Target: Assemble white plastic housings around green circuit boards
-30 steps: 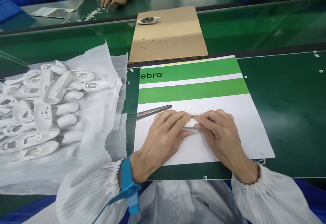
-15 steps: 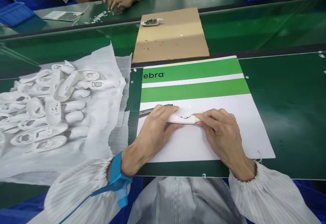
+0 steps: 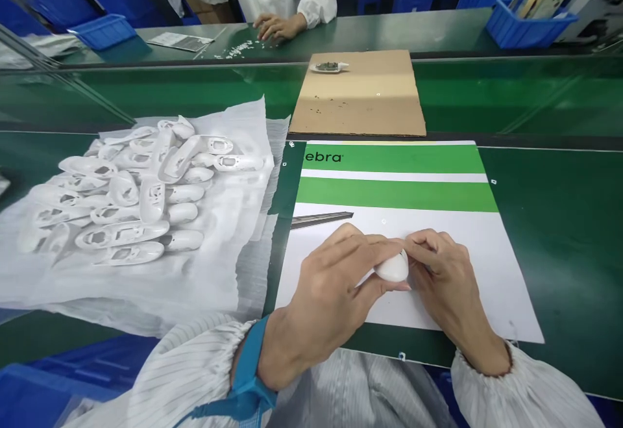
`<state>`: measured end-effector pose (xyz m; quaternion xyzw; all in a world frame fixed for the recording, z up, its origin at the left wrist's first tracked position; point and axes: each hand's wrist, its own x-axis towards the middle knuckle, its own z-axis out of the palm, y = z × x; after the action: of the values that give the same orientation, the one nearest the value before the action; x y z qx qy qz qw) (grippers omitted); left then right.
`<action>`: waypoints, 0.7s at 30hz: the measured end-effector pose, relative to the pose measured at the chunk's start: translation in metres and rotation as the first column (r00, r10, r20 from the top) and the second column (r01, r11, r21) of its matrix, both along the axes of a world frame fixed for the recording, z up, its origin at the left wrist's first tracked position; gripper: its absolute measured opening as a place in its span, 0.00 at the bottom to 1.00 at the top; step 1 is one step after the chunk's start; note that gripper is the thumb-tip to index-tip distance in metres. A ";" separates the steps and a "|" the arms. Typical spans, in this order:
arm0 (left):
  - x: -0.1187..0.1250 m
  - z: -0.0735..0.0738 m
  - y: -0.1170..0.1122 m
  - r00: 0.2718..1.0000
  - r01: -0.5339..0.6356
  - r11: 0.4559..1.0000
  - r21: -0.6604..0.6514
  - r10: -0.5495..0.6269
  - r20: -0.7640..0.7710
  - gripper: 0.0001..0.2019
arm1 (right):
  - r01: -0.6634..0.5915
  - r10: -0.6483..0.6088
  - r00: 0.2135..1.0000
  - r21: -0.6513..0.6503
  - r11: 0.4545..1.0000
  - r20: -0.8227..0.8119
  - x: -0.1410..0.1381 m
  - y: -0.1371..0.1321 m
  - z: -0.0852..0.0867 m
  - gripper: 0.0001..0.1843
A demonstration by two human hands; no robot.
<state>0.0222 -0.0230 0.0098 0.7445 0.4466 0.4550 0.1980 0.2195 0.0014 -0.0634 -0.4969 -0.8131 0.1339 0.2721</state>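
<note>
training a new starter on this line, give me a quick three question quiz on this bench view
1. True or false: the left hand and the right hand both hold the small white rounded plastic shell.
2. Where does the heap of white plastic shells lie? A on brown cardboard; B on the crinkled white sheet; C in a blue bin.
3. Fill in: the blue strap sits on the ____ wrist.

Key: 1 true; 2 B; 3 left.
</note>
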 end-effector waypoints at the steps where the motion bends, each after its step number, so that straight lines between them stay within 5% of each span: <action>1: 0.001 0.000 0.000 1.000 -0.001 1.000 0.013 0.001 0.000 0.15 | 0.003 -0.003 1.000 0.001 1.000 0.004 0.000 0.000 0.000 0.16; 6: -0.007 -0.009 0.004 0.999 0.021 0.999 0.043 -0.019 -0.050 0.14 | 0.006 -0.006 1.000 -0.025 1.000 -0.003 0.000 -0.001 0.005 0.17; 9: -0.031 -0.018 0.009 0.954 0.179 0.983 0.051 -0.161 -0.252 0.13 | -0.054 0.054 0.999 -0.024 0.998 -0.001 -0.001 -0.002 0.010 0.21; 12: -0.054 -0.012 0.019 0.793 0.359 0.923 -0.137 -0.379 -0.477 0.18 | -0.140 0.138 0.988 0.029 0.990 0.063 -0.007 -0.004 0.011 0.20; 14: -0.055 -0.002 0.028 0.746 0.381 0.877 -0.294 -0.479 -0.462 0.19 | -0.139 0.134 0.988 0.067 0.988 0.077 -0.011 -0.006 0.009 0.17; 17: -0.033 0.001 0.042 0.861 0.231 0.913 -0.336 -0.353 -0.366 0.20 | -0.105 0.102 0.994 0.108 0.989 0.031 -0.016 -0.007 0.006 0.15; 21: 0.002 -0.031 0.053 0.922 0.016 0.981 -0.192 -0.089 -0.376 0.15 | -0.094 0.093 0.996 0.116 0.989 0.017 -0.017 -0.007 0.005 0.13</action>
<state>0.0241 0.0296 -0.0212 0.8090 0.4968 0.2519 0.1875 0.2028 -0.0057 -0.0589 -0.4422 -0.8435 0.0958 0.2895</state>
